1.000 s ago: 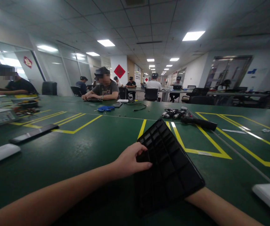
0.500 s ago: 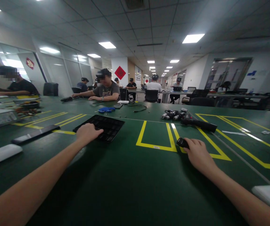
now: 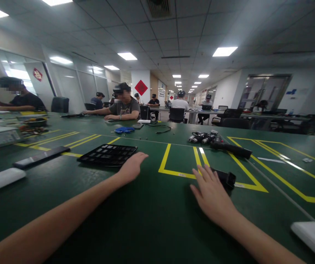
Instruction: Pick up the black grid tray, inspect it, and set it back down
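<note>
My left hand (image 3: 132,167) is at the right edge of a black tray with many compartments (image 3: 102,156), which lies flat on the green table (image 3: 151,212). Its fingers stretch to the right and hold nothing. Whether it touches the tray's edge I cannot tell. My right hand (image 3: 213,194) hovers palm down with its fingers spread. Just behind it a small black box-shaped item (image 3: 229,179) lies on the table, partly hidden by the fingers, near yellow tape (image 3: 180,174).
At the back right lie bundled black cables (image 3: 204,137) and a long black tube (image 3: 231,149). On the left are a dark bar (image 3: 41,157) and a white case (image 3: 2,181). A blue item (image 3: 124,130) lies farther back. Across the table sits a person (image 3: 124,104).
My left hand has let go of the tray, now flat, and moved right. My right hand has released the black item and shifted left, its fingers spreading.
</note>
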A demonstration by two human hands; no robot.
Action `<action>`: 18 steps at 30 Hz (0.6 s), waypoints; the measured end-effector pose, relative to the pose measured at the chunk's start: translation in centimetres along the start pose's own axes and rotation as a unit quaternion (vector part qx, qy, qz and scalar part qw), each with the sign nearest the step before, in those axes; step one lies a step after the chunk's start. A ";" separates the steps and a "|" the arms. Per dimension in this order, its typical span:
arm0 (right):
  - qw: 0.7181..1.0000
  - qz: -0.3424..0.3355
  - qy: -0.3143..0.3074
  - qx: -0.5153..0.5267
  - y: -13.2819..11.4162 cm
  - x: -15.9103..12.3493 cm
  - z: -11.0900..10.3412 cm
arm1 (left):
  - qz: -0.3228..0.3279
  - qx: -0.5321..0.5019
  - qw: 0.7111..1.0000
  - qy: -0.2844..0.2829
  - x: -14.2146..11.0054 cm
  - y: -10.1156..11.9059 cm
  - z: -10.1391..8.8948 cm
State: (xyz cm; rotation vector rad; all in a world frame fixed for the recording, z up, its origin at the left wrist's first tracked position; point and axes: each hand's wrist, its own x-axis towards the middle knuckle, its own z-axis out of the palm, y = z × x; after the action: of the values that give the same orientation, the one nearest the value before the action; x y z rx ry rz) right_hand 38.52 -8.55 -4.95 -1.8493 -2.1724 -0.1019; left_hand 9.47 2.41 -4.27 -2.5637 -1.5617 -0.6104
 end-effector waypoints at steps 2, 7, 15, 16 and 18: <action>0.997 -0.058 -0.044 0.036 -1.7 -1.0 0.2 | 0.036 -0.052 0.996 -0.056 0.0 1.0 1.5; 0.981 -0.110 -0.116 0.105 -2.5 -1.9 0.8 | 0.028 -0.055 0.995 -0.084 0.1 1.0 1.9; 0.983 -0.123 -0.110 0.081 -2.2 -1.5 1.1 | 0.204 -0.090 0.961 -0.164 -5.6 9.7 -1.8; 0.983 -0.125 -0.109 0.078 -2.2 -1.5 1.2 | 0.223 -0.103 0.946 -0.211 -6.2 10.7 -2.1; 0.983 -0.127 -0.104 0.078 -2.1 -1.6 1.3 | 0.238 -0.121 0.927 -0.264 -6.7 11.9 -2.6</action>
State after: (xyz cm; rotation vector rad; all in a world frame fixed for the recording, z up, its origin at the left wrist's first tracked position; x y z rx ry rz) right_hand 36.44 -10.11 -6.32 -1.5512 -2.4713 0.2149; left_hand 16.37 -9.56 -2.72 -3.3257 -0.9057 -0.0555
